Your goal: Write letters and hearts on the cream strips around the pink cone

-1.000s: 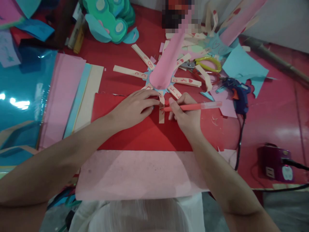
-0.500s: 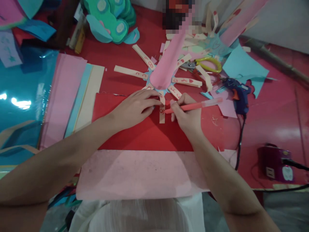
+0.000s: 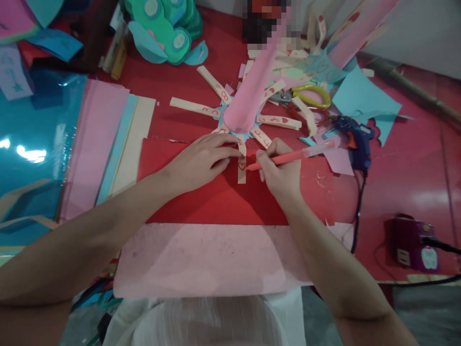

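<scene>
My right hand grips a red felt-tip pen, its tip beside a cream paper strip. A red heart outline shows on that strip. My left hand lies palm down with fingers stretched out, the fingertips at the strip's upper part. The strip is one of several lettered ones fanning out from a blue paper base, on which stands a tall pink paper cone. Under both hands is a red sheet, lying over a pale pink sheet.
Yellow-handled scissors and a blue glue gun lie to the right among paper scraps. A purple power box with a cable sits at the right. Coloured paper sheets are stacked left; green foam cutouts lie behind.
The red mark on the strip now reads as a full heart outline. My right hand and pen have shifted slightly right; my left hand stays put.
</scene>
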`<state>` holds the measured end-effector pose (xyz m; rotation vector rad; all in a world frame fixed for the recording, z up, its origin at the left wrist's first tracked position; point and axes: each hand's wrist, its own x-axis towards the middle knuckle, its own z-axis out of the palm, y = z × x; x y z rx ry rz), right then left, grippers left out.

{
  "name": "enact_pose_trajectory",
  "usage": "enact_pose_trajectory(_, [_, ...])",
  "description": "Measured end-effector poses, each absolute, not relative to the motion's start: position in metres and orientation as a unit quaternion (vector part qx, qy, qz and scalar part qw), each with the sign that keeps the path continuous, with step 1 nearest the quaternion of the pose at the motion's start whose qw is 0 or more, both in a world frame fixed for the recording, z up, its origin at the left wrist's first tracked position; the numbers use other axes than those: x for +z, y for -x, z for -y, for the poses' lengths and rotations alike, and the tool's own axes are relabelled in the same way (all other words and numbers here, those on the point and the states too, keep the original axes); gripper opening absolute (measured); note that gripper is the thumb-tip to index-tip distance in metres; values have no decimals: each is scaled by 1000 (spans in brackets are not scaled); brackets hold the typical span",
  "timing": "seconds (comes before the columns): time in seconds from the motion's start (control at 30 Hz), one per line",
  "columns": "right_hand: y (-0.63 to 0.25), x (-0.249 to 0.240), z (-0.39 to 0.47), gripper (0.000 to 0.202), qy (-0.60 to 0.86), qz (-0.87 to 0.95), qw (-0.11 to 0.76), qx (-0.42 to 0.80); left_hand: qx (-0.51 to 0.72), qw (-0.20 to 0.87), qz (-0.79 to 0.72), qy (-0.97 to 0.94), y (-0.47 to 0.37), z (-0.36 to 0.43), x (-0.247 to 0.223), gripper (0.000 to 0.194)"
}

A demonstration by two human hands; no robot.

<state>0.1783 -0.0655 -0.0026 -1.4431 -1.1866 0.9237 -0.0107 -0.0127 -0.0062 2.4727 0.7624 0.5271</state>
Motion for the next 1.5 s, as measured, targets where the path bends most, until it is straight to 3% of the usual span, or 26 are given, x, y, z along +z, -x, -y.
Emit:
enact_pose_trajectory(0.13, [-178, -2, 64, 35, 589, 461, 538, 389, 200, 244, -278, -907, 11, 13, -7, 33])
enact_pose_trajectory(0.47, [-174, 2, 66, 35, 601, 490, 496, 391, 203, 243, -273, -908, 10, 13, -8, 32])
enact_pose_trajectory(1.5, [-175, 4, 67, 35, 613, 481, 498, 380, 197, 252, -282, -905, 10, 13, -7, 33])
